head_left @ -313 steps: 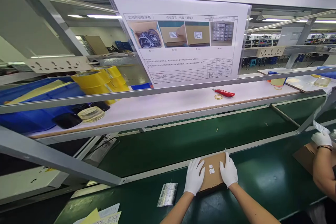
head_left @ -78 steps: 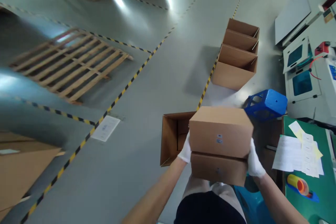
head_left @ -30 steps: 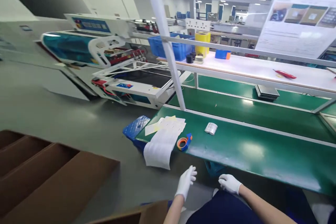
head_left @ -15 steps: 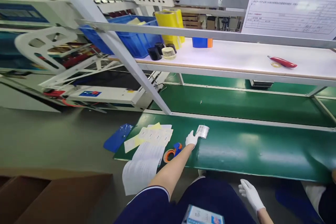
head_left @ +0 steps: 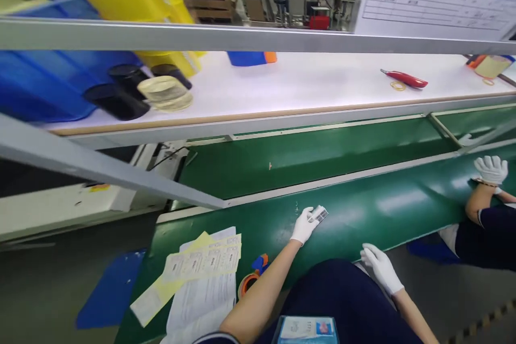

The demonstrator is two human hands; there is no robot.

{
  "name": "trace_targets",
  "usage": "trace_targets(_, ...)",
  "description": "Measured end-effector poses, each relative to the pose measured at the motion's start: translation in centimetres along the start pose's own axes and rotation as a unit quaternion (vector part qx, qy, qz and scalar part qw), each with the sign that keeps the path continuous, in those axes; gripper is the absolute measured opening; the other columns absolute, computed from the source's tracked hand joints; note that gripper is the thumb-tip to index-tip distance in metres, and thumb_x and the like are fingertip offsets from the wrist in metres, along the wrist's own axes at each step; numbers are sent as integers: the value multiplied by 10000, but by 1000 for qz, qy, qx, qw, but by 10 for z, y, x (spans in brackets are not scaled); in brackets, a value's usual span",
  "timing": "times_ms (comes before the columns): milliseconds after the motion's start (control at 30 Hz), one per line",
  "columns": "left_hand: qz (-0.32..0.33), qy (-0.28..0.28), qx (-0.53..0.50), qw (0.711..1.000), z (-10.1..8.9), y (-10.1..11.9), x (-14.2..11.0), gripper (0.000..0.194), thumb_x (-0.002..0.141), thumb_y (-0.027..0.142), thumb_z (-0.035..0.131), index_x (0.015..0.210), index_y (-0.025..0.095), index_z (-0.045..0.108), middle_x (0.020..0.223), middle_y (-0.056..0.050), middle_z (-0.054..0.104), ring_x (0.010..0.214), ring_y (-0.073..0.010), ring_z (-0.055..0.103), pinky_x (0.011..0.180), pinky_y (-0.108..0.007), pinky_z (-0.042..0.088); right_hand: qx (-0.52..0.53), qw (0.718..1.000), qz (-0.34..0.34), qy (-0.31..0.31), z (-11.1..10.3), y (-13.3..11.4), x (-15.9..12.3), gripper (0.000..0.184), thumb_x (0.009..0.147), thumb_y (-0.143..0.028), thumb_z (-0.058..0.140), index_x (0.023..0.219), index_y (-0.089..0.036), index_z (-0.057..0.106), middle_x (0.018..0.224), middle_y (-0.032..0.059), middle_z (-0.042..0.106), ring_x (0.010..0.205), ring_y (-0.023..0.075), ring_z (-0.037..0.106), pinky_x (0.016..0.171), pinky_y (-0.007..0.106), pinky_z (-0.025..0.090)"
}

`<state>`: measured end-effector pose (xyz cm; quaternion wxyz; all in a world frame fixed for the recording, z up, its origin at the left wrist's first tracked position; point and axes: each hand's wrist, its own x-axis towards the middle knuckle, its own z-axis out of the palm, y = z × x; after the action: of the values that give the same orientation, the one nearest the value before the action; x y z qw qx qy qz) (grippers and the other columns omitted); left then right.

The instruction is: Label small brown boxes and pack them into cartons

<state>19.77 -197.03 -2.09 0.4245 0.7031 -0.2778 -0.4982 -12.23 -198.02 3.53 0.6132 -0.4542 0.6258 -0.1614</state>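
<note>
My left hand [head_left: 304,227], in a white glove, rests on the green conveyor belt [head_left: 363,209] and pinches a small strip of printed labels [head_left: 319,215]. My right hand [head_left: 381,267], also gloved, hangs open at the belt's near edge and holds nothing. Left of my left forearm lie loose printed sheets with yellow paper [head_left: 201,274]. An orange-and-blue tape dispenser [head_left: 250,278] sits just beside that forearm. At the far right, a co-worker's gloved hand [head_left: 491,170] reaches over the belt.
Above the belt runs a second green belt, then a white shelf [head_left: 306,80] holding a red utility knife [head_left: 403,78], black rolls [head_left: 116,99] and a blue bin [head_left: 48,91]. A metal frame bar [head_left: 97,169] slants across the left. A blue crate [head_left: 110,290] lies on the floor.
My left hand has closed on the label strip and lifted it from its spot on the belt. My right hand has moved up toward the belt edge, and the view has swung right.
</note>
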Motion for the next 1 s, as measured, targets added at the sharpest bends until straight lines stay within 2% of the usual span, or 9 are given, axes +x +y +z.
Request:
trace_targets(133,51,-93,-32,994,32,36,-29,613,794,289,747,1360,205,527,1036,-54,683,897,-201,674,858,-372,549,-100,966,-227,65,16,-76,5,602,861,-520,652,1365,-194,594,1433,153,614,1277,281,624,1132,508,498)
trace_targets(167,62,-110,-47,991,38,48,-38,601,807,308,747,1359,208,531,1043,-55,693,922,-204,684,875,-374,553,-124,956,-260,59,17,-93,7,616,857,-470,677,1400,-202,564,1447,144,600,1281,272,617,1134,507,496)
trace_targets(233,76,-127,-80,986,48,74,-56,575,819,326,750,1342,204,546,1099,-74,710,997,-217,697,924,-386,553,-153,946,-287,13,17,-124,10,602,867,-382,681,1422,-198,537,1284,114,692,1145,235,676,1072,477,543)
trace_targets(333,76,-103,-106,986,54,110,-79,535,818,321,757,1303,193,571,1201,-106,709,1079,-237,699,952,-390,555,-186,931,-314,-25,12,-156,8,468,889,-280,640,1346,-189,591,1013,57,734,942,197,701,963,430,588)
trace_targets(433,79,-57,-76,992,56,136,-96,490,825,322,750,1275,198,601,1233,-97,709,1072,-230,705,937,-373,561,-219,896,-387,-12,7,-176,-1,329,874,-229,659,1202,-212,681,1133,85,701,1087,220,667,1006,425,564)
trace_targets(667,101,-4,21,995,70,160,-117,409,846,355,738,1224,221,658,1124,-57,759,978,-219,717,897,-364,564,-214,854,-472,-39,6,-186,-9,112,922,-230,652,983,-247,744,1025,63,709,1001,206,654,901,389,575)
trace_targets(867,43,-5,-107,993,88,158,-120,582,783,361,802,1295,179,593,1112,-95,763,1009,-232,726,900,-375,584,-280,752,-596,30,-1,-172,-10,171,933,-151,591,927,-246,733,944,49,714,996,219,639,908,428,532)
trace_targets(933,25,0,-136,990,90,160,-122,643,775,371,811,1335,165,570,1071,-101,771,998,-239,729,882,-379,593,-249,767,-590,19,-8,-168,-12,176,933,-160,587,971,-257,728,1014,58,721,1084,232,638,970,456,534)
trace_targets(1000,22,14,-114,993,88,162,-124,660,784,393,808,1358,166,575,1037,-89,775,967,-239,730,852,-368,596,-196,828,-526,-3,-15,-165,-12,194,915,-223,637,1090,-261,710,1168,85,704,1190,251,619,1042,487,526)
